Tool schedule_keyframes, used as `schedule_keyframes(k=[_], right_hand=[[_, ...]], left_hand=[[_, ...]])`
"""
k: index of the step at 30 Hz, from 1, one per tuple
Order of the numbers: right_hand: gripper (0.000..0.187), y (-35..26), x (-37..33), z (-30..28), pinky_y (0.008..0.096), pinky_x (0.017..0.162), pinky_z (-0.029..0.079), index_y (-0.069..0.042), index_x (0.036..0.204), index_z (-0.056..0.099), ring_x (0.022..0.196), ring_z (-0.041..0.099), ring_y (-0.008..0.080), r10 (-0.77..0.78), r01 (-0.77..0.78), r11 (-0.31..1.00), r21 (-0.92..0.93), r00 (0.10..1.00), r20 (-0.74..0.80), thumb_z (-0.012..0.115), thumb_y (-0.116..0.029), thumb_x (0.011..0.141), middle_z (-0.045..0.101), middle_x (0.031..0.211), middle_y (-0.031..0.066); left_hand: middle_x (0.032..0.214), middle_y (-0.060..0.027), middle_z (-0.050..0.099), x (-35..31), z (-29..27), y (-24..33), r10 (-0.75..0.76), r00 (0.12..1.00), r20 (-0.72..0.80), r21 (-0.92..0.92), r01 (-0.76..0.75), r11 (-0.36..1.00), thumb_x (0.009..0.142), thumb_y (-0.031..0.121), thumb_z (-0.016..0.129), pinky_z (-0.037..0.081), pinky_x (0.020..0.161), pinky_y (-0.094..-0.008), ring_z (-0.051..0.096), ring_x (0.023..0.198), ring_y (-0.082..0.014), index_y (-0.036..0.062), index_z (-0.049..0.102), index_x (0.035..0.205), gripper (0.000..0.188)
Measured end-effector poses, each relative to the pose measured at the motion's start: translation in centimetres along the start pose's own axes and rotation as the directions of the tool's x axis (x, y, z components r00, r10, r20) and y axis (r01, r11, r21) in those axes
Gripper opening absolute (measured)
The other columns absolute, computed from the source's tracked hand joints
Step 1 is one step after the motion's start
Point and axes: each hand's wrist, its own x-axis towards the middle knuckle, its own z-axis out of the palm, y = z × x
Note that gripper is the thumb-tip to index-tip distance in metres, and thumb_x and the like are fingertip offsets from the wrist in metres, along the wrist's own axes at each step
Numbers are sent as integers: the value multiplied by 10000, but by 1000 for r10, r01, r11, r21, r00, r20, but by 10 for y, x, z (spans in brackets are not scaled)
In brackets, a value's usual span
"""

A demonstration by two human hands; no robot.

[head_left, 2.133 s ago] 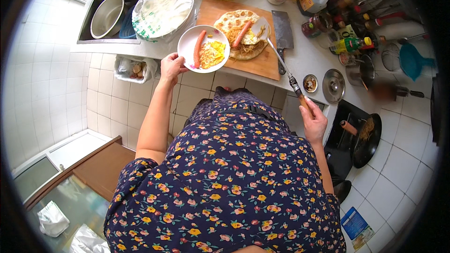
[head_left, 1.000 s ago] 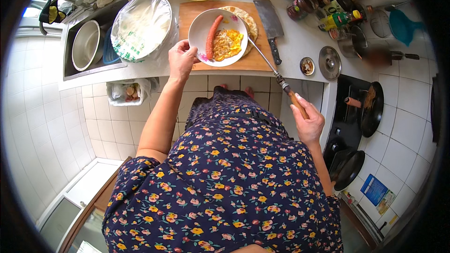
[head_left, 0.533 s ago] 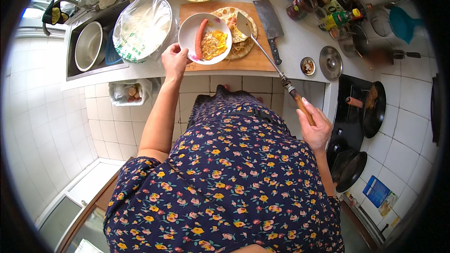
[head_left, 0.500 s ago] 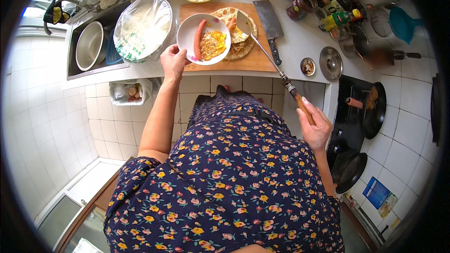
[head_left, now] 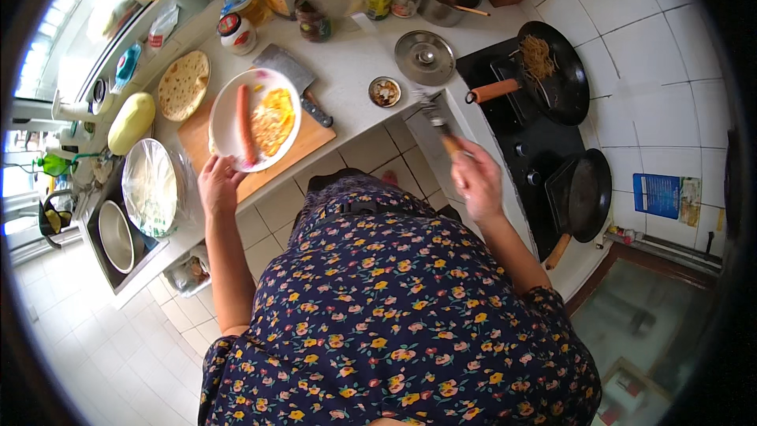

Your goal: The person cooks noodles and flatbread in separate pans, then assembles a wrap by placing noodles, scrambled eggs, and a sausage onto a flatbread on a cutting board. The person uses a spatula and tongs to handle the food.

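Note:
My left hand grips the near rim of a white plate, lifted over the wooden cutting board. On the plate lie a long pink sausage and yellow fried egg. A cleaver rests at the board's far right, partly behind the plate. My right hand is closed round the wooden handle of a spatula, held in front of the counter edge near the stove. The spatula's metal end is smeared by motion. The filled flatbread on the board is hidden by the plate.
On the black stove sit a pan with noodles and a second pan. A pot lid and small round dish lie on the counter. A flatbread and plastic-covered bowl are at left.
The view has turned right toward the stove. The spatula has come off the flatbread and swung right, away from the board. The plate stays in my left hand and looks raised nearer.

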Motion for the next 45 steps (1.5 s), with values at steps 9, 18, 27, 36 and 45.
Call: schedule_keyframes(k=[9, 18, 27, 36, 45], right_hand=[[271, -23, -13, -131, 162, 356, 248, -36, 1101, 546, 414, 330, 27, -107, 135, 991, -3, 769, -631, 536, -173, 867, 429, 565, -31], [250, 18, 35, -230, 177, 275, 245, -69, 1078, 532, 339, 333, 45, 44, 78, 988, 131, 676, -735, 524, -214, 874, 427, 521, -12], [307, 10, 59, -258, 204, 322, 259, -41, 1114, 500, 374, 361, 57, 40, -103, 994, -39, 674, -738, 524, -236, 877, 481, 571, 0], [213, -30, 81, -276, 390, 655, 434, -66, 959, 592, 744, 543, 269, -693, -303, 32, -952, 680, -239, 577, -225, 818, 541, 807, 98], [171, -33, 251, -302, 426, 556, 453, -3, 763, 588, 656, 577, 301, 92, -407, -320, -856, 886, -455, 510, -131, 845, 592, 715, 149]], left_hand=[[753, -111, 557, 99, 149, -103, -280, 954, 108, 27, 279, 960, 785, 12, 478, 547, 552, -318, 599, 616, -226, -36, 513, 837, 79], [851, -170, 574, 143, 231, -156, -233, 937, -260, 1, 242, 970, 720, -30, 530, 571, 498, -341, 617, 578, -288, -77, 489, 1030, 316], [898, -155, 568, 171, 213, -178, -299, 928, -220, -35, 299, 954, 765, -46, 491, 567, 551, -375, 618, 709, -313, -30, 516, 979, 215], [958, -172, 567, 161, 197, -172, -303, 951, -57, -30, 301, 953, 832, 13, 432, 554, 664, -347, 608, 783, -295, -80, 481, 1071, 261], [1052, -181, 534, 78, 188, -141, -298, 948, 109, -58, 306, 950, 862, 54, 429, 528, 760, -373, 590, 883, -294, -66, 380, 1181, 344]])
